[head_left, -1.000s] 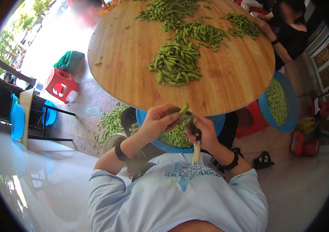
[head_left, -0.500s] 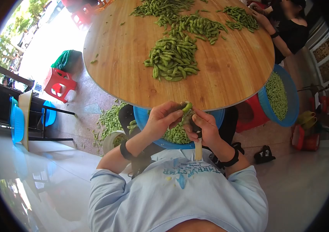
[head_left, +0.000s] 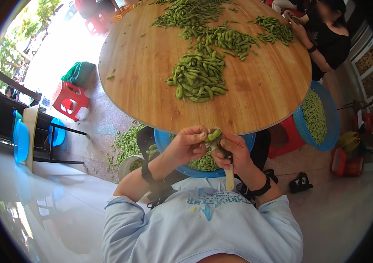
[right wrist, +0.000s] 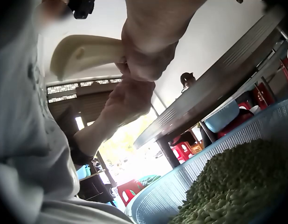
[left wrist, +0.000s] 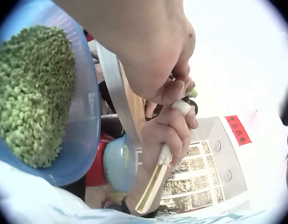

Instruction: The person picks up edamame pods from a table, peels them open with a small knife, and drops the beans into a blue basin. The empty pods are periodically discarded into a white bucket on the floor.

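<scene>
In the head view a green pod (head_left: 215, 134) lies between the two hands, over a blue basket (head_left: 248, 141) of shelled beans (head_left: 204, 163). My left hand (head_left: 189, 143) pinches at the pod's left side with thumb and forefinger. My right hand (head_left: 234, 153) is curled round a pale handle-like piece (head_left: 230, 179) that sticks out below the fist; its thumb is close to the pod. The left wrist view shows this piece (left wrist: 154, 183) as long and grooved. In the right wrist view it looks broad and curved (right wrist: 83, 55), and the hands hide the pod.
Heaps of pods (head_left: 199, 74) lie on the round wooden table (head_left: 138, 87). Another blue basket of beans (head_left: 313, 116) stands at the right, near a seated person (head_left: 326, 37). Pods are strewn on the floor (head_left: 127, 142) at the left, beyond a pale bucket (head_left: 127, 165). A red stool (head_left: 70, 100) stands farther off.
Both hands have shifted slightly down in the head view, and the left fingers have moved a little away from the pod's tip. The camera view has tilted a little.
</scene>
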Available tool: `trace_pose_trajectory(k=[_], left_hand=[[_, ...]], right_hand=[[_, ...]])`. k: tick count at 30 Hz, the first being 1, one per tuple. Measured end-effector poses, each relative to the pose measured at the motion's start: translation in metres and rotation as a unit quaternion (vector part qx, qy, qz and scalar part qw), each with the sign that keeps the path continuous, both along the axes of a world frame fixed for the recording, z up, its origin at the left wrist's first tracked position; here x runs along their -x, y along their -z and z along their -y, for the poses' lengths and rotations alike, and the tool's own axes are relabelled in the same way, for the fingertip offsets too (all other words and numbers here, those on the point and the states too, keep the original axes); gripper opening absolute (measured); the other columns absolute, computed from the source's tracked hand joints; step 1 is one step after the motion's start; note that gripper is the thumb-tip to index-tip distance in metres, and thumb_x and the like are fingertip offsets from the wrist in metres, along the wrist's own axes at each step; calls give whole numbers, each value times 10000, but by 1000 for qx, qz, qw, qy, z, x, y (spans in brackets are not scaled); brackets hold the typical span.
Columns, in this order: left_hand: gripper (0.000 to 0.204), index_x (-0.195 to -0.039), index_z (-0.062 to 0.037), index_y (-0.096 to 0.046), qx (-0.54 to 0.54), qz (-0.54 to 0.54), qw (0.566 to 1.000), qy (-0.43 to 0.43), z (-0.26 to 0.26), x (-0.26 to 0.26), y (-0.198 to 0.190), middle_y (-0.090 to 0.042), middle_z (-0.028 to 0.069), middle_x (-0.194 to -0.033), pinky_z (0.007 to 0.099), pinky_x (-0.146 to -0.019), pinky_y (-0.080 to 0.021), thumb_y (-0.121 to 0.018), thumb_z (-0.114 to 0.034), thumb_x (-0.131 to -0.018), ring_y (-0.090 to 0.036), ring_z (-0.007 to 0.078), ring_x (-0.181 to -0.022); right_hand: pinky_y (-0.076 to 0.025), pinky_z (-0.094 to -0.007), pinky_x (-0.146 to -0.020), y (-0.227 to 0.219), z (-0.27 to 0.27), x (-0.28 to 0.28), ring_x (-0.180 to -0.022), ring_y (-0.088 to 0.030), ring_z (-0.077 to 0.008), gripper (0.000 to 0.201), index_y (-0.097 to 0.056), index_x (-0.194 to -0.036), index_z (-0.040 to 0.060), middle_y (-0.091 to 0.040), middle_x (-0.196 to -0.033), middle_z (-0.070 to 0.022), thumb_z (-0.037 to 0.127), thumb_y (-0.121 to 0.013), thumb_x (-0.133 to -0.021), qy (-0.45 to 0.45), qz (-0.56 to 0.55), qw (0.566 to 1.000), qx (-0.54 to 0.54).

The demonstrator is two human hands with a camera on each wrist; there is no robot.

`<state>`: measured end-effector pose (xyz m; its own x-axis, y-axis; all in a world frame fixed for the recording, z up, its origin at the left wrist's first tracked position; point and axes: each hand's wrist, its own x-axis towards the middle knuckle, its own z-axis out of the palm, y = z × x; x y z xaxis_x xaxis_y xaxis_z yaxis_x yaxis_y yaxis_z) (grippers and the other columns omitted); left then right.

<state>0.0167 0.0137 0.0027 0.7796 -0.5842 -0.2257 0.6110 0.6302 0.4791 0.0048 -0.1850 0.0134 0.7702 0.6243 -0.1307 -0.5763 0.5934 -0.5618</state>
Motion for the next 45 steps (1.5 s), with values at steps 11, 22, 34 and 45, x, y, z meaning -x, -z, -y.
trace_pose_trajectory(k=[11,22,34,45], left_hand=[[197,-1046,25,-577,-575,612,518,-162,2,2,-25,-567,-11,-753,295,-535,-469,-617,-71,-879,-554,113,-643],[128,-955,46,-600,-519,359,769,-107,15,16,-19,-573,170,-681,335,-534,-449,-549,-48,-885,-566,272,-559],[172,-967,38,-572,-570,412,705,-97,21,30,-5,-561,166,-691,333,-553,-440,-545,-11,-805,-558,234,-596],[262,-1004,15,-552,-332,108,932,-93,29,26,26,-596,23,-881,260,-667,-454,-521,42,-746,-543,102,-791]], right_hand=[[-337,-197,-375,2,-5,1,-469,-411,-84,211,-544,-1130,75,-498,-721,-70,197,-455,-982,7,-66,998,11],[-386,-207,-471,21,-6,3,-527,-468,-81,305,-502,-1221,-6,-553,-774,-44,111,-509,-940,105,160,949,251],[-482,-353,-599,27,-5,-3,-665,-577,-314,335,-521,-1054,-31,-539,-824,-157,-8,-607,-732,228,523,649,503],[-509,-376,-569,22,-11,2,-684,-600,-326,306,-511,-960,-25,-551,-823,-163,-7,-631,-679,229,605,541,538]])
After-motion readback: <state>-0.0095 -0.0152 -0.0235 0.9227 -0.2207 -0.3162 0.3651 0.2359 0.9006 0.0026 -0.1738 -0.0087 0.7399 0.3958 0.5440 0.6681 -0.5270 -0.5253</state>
